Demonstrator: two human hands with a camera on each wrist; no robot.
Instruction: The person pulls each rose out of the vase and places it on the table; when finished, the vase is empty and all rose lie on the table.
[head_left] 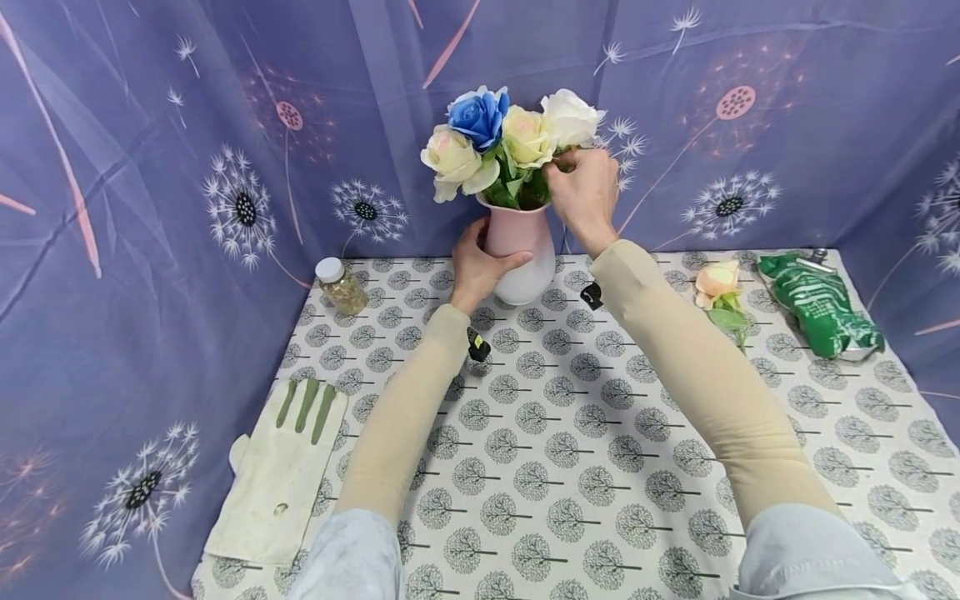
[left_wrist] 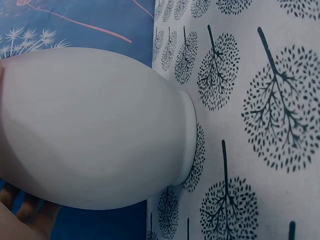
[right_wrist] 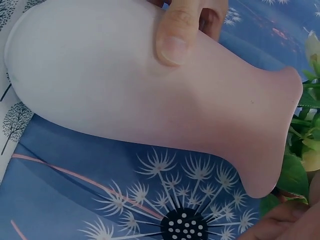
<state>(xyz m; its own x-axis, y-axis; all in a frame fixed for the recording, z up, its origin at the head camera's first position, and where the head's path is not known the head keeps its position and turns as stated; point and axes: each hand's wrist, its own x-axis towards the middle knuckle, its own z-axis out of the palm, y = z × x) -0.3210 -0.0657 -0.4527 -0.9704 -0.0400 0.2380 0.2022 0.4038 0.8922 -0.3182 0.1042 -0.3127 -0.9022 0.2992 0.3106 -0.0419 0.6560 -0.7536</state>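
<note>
A pink-to-white vase (head_left: 528, 285) stands upright at the back of the table, steadied by my left hand (head_left: 478, 265), whose thumb lies across its front and fingers go round its left side. In it are a blue rose (head_left: 477, 117), a pale yellow rose (head_left: 527, 137), a cream rose (head_left: 453, 157) with a pinkish centre, and a white rose (head_left: 572, 118). Just below the white bloom, my right hand (head_left: 588, 190) pinches that flower's stem at the vase's right rim; the fingertips are partly hidden by leaves. The left wrist view shows the vase base (left_wrist: 187, 137) on the cloth.
A white-capped jar (head_left: 342, 287) stands at the back left. Nearer on the left lies a pale work glove (head_left: 273, 479) with green strips. At right are a loose peach rose (head_left: 717, 282) and a crumpled green packet (head_left: 817, 304). A purple curtain (head_left: 517, 42) hangs behind the vase.
</note>
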